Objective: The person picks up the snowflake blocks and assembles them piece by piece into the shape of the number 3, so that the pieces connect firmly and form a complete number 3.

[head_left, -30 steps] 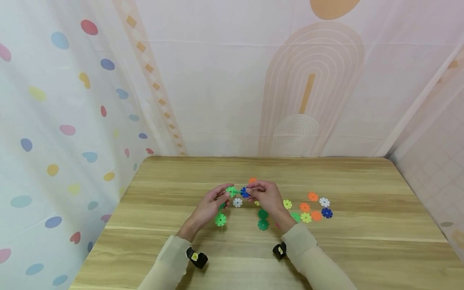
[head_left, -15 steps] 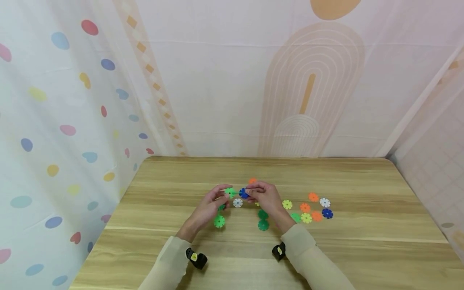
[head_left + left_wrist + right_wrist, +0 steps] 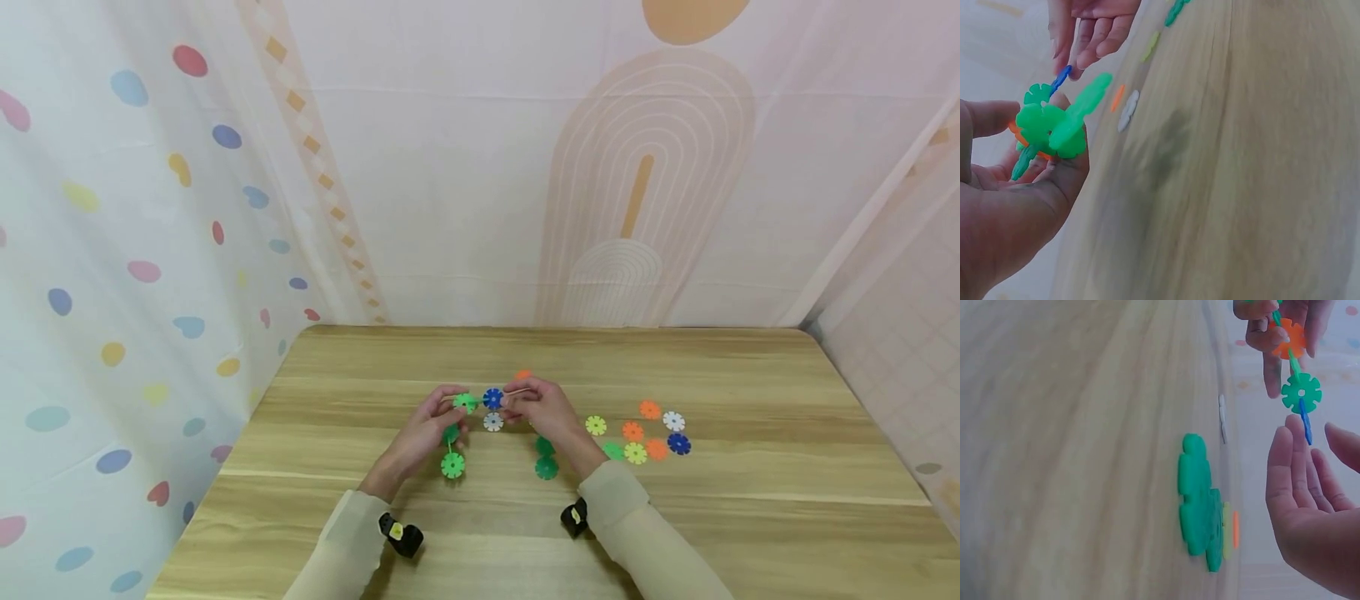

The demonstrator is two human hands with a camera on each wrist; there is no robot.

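Note:
My left hand grips a small assembly of interlocked snowflake discs, mostly green with an orange one inside, held above the wooden table. A bright green disc hangs at its lower end. A blue disc is slotted into the top green disc. My right hand is just right of the blue disc. In the right wrist view its fingers and thumb lie straight on either side of the disc's edge with gaps.
A white disc lies under the hands and two dark green discs lie by my right wrist. Several loose discs, orange, yellow, white, blue and green, are scattered to the right. Patterned curtains surround the table.
The blue disc moved left and now sits joined to the green disc. My right hand's fingers, which were pinching it, have loosened. The hanging green chain shifted slightly.

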